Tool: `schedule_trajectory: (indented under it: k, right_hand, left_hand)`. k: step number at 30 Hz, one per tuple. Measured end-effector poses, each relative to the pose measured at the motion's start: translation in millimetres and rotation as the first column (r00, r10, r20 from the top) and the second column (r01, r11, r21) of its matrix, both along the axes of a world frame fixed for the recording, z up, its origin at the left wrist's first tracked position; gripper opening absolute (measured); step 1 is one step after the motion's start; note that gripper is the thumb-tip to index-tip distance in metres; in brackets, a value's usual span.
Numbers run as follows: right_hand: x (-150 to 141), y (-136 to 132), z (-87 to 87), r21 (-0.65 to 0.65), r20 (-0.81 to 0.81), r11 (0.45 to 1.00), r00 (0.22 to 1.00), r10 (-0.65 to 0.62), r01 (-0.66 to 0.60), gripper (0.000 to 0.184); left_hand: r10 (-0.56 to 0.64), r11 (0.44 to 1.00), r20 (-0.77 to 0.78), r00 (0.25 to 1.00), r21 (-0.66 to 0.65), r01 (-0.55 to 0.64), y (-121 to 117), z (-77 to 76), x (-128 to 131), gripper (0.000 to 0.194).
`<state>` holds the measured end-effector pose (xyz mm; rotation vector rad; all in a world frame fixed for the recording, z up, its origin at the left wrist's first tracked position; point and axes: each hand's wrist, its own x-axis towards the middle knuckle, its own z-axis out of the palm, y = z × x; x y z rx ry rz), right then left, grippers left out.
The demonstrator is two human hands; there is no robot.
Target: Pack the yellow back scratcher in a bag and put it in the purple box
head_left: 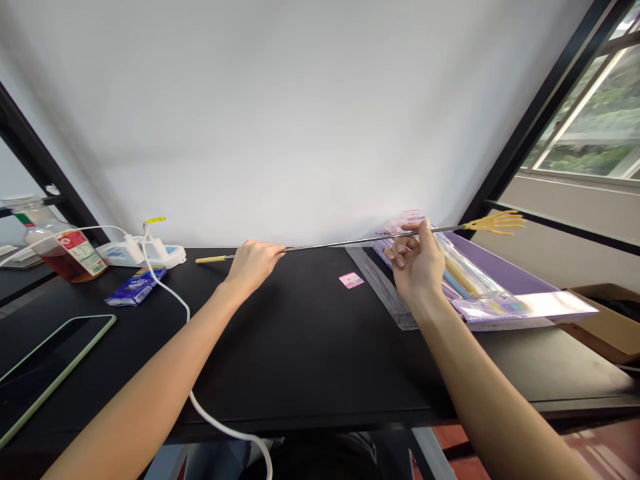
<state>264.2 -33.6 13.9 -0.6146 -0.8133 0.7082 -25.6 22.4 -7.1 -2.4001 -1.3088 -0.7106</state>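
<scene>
An extended telescopic back scratcher [340,244] stretches nearly level above the black table, its yellow hand-shaped head on the right and yellow handle on the left. Close to the handle, my left hand [255,261] is wrapped over the rod. My right hand [419,259] pinches the thin metal shaft between thumb and finger, nearer the yellow head; its other fingers curl loosely. Below and between the hands lies a small pink card [351,280]. Beside my right wrist is a flat clear plastic sleeve [383,293].
At the right, a purple box [495,263] holds several packaged back scratchers, with a cardboard box [600,320] beyond. A phone [55,363], blue packet [135,287], power strip [170,255] and bottle [65,250] stand left. A white cable [215,415] crosses the table's front edge.
</scene>
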Motion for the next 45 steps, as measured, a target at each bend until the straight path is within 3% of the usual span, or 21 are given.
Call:
schedule_trajectory:
  k: [4, 8, 11, 13, 16, 19, 24, 29, 32, 35, 38, 40, 45]
  right_hand:
    - [3, -1, 1.5, 0.032, 0.003, 0.997, 0.997, -0.076, 0.076, 0.043]
    - [25, 1, 6.6, 0.031, -0.134, 0.969, 0.961, -0.240, 0.246, 0.037]
    - [31, 4, 5.5, 0.026, -0.152, 0.944, 0.935, -0.321, 0.329, 0.039]
    - [21, 4, 1.4, 0.022, -0.046, 0.962, 0.962, -0.271, 0.272, 0.039]
    - [-8, 1, -5.9, -0.035, 0.168, 0.999, 0.986, 0.008, -0.003, 0.036]
    - [-25, -4, -7.6, -0.035, 0.197, 0.991, 0.972, 0.131, -0.126, 0.032]
    - [-4, -3, 0.5, 0.056, 0.034, 0.992, 0.993, -0.114, 0.112, 0.037]
    - [31, 10, 1.8, 0.002, -0.105, 0.933, 0.928, -0.357, 0.359, 0.038]
    - [33, 15, -4.3, -0.020, -0.092, 0.905, 0.901, -0.425, 0.425, 0.036]
    - [10, 14, -14.9, -0.020, 0.159, 0.943, 0.932, -0.326, 0.333, 0.039]
    - [-17, 10, -24.3, -0.108, 0.433, 0.992, 0.901, -0.017, 0.070, 0.042]
    - [-24, 9, -26.8, -0.155, 0.493, 0.988, 0.866, 0.082, -0.005, 0.044]
    - [-13, 9, -23.4, -0.164, 0.459, 0.986, 0.887, 0.051, 0.028, 0.043]
  left_hand:
    - [0.033, 0.999, 0.015, 0.999, -0.015, -0.033, 0, 0.0, -7, 0.029]
    - [0.097, 0.991, -0.053, 0.994, -0.089, -0.101, 4, 0.3, -28, 0.026]
    - [0.073, 0.994, -0.108, 0.991, -0.069, -0.081, 5, -0.2, -30, 0.029]
    - [0.007, 1.000, -0.118, 0.993, -0.010, -0.008, 3, -1.0, -19, 0.031]
    - [-0.105, 0.988, -0.092, 0.990, 0.102, 0.114, -4, -2.1, 8, 0.034]
    - [-0.174, 0.973, -0.020, 0.985, 0.151, 0.175, -11, -2.1, 23, 0.035]
    - [-0.100, 0.991, 0.043, 0.994, 0.093, 0.096, -7, 0.9, -1, 0.026]
    - [0.044, 0.995, -0.092, 0.995, -0.086, -0.052, -2, 8.9, -33, 0.028]
    - [0.081, 0.994, -0.146, 0.986, -0.058, -0.090, -9, 14.2, -29, 0.030]
    - [0.070, 0.998, -0.163, 0.984, 0.020, -0.067, -20, 16.3, -6, 0.024]
    - [0.038, 0.999, -0.142, 0.989, 0.038, -0.033, -28, 16.1, 15, 0.025]
    - [-0.056, 0.996, -0.065, 0.996, 0.059, 0.060, -31, 16.2, 18, 0.023]
    - [-0.299, 0.953, 0.050, 0.953, 0.059, 0.296, -24, 15.7, 5, 0.029]
